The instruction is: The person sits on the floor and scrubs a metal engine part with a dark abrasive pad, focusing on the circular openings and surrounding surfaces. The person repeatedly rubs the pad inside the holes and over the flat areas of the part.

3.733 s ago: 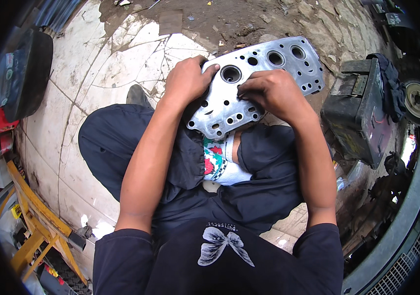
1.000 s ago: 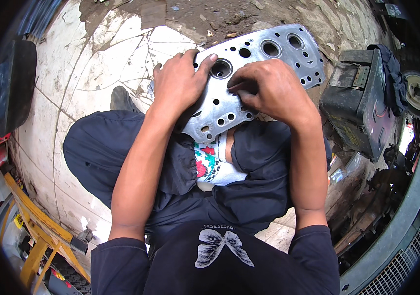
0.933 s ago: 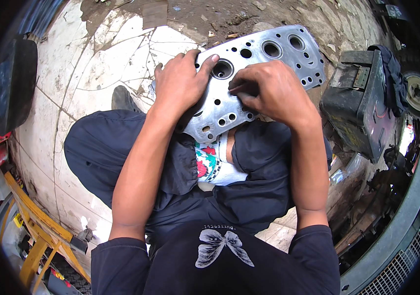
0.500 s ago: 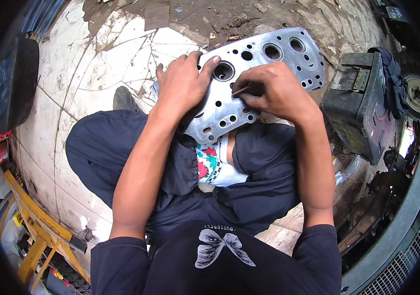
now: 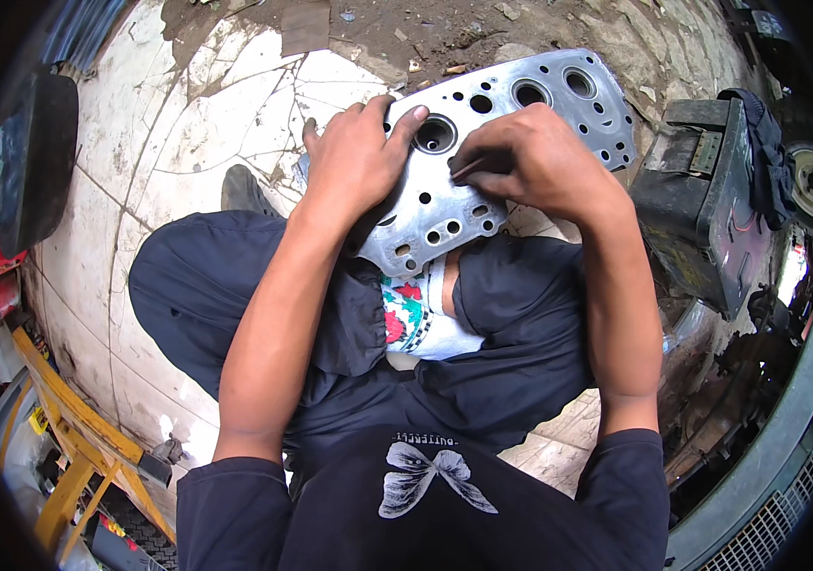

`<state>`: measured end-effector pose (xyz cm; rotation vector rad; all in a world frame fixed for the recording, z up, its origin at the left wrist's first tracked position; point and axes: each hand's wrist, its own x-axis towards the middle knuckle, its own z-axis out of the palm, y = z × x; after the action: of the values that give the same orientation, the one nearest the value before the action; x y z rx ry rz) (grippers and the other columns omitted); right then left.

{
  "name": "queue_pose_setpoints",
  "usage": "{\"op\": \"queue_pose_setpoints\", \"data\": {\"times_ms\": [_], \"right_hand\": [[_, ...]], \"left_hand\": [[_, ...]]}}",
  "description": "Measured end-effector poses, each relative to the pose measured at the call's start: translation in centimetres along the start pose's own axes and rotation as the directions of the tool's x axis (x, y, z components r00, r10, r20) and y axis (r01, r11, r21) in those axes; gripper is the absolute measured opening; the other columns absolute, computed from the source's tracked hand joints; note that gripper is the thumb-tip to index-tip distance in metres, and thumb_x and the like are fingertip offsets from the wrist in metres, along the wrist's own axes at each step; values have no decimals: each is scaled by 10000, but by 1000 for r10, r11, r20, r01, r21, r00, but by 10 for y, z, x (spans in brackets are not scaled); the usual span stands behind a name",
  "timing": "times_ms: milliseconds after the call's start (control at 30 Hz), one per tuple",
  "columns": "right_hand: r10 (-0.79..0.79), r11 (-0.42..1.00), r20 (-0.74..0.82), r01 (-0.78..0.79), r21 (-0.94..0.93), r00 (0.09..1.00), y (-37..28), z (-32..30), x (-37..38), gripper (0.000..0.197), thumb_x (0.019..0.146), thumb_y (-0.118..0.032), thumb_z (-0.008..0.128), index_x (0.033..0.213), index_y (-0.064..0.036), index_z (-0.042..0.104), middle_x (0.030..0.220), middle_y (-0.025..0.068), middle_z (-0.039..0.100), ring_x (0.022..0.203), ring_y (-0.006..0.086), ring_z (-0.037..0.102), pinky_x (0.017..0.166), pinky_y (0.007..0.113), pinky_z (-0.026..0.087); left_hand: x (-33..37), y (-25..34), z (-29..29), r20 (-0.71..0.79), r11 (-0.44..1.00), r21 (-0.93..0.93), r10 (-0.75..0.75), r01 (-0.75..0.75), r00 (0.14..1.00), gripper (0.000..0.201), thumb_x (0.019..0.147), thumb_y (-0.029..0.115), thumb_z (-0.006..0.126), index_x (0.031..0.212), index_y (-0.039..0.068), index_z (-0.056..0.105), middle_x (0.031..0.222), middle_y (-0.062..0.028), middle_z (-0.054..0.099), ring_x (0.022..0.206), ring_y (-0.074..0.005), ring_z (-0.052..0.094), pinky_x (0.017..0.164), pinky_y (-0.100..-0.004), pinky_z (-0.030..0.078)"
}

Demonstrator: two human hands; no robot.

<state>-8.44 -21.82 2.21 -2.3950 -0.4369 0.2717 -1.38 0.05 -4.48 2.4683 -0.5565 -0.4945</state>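
A grey metal engine cylinder head [image 5: 406, 228] with round valve ports and many smaller holes lies tilted across my crossed lower legs. My left hand [image 5: 357, 157] grips its left edge, thumb on the flat face beside the nearest large port and fingers over the far rim. Over the middle of the face is my right hand [image 5: 530, 162], its thumb and fingertips pinched together close to the metal. Whatever is in that pinch is hidden by the darkened fingers. Under the near edge of the cylinder head shows a white cloth [image 5: 430, 328] with red and green flowers.
To the right stands a scuffed black box [image 5: 687, 200] with a dark cloth [image 5: 759, 162] over its edge. A yellow frame [image 5: 78, 419] is at lower left, and a dark panel [image 5: 40, 157] at far left. Cracked pale tiles [image 5: 168, 143] meet dirt ahead.
My right hand has shifted slightly up and right over the face. A thin brownish edge that showed at its fingertips is now hidden. My left hand keeps its hold.
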Motion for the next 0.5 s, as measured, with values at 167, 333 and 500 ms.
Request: {"op": "queue_pose_setpoints", "data": {"times_ms": [167, 333, 500], "right_hand": [[-22, 1000, 42, 22, 8, 999, -3, 0, 0, 223, 741, -15, 823, 961, -37, 794, 923, 126, 788, 862, 313, 767, 811, 389, 608], [-30, 1000, 64, 30, 0, 997, -5, -2, 1, 219, 755, -27, 831, 971, -36, 796, 928, 123, 792, 866, 312, 769, 808, 383, 607], [-30, 999, 32, 29, 30, 999, 3, -3, 0, 214, 752, -23, 823, 963, -39, 793, 912, 119, 787, 858, 316, 763, 809, 399, 602]], "left_hand": [[0, 0, 2, -2, 1000, 0, -8, 8, 1000, 677, 1065, 610, 501, 1361, 22, 663, 1268, -235, 716, 1274, -399, 641, 1180, -738, 242], [1, 4, -2, 27, 1000, 10, -19, 18, 999, 677, 1067, 605, 500, 1362, 18, 661, 1285, -234, 711, 1277, -403, 637, 1186, -741, 230], [1, 3, -2, 25, 1000, 2, -15, 15, 1000, 672, 1066, 606, 504, 1368, 27, 659, 1301, -233, 711, 1283, -403, 637, 1170, -737, 253]]}}
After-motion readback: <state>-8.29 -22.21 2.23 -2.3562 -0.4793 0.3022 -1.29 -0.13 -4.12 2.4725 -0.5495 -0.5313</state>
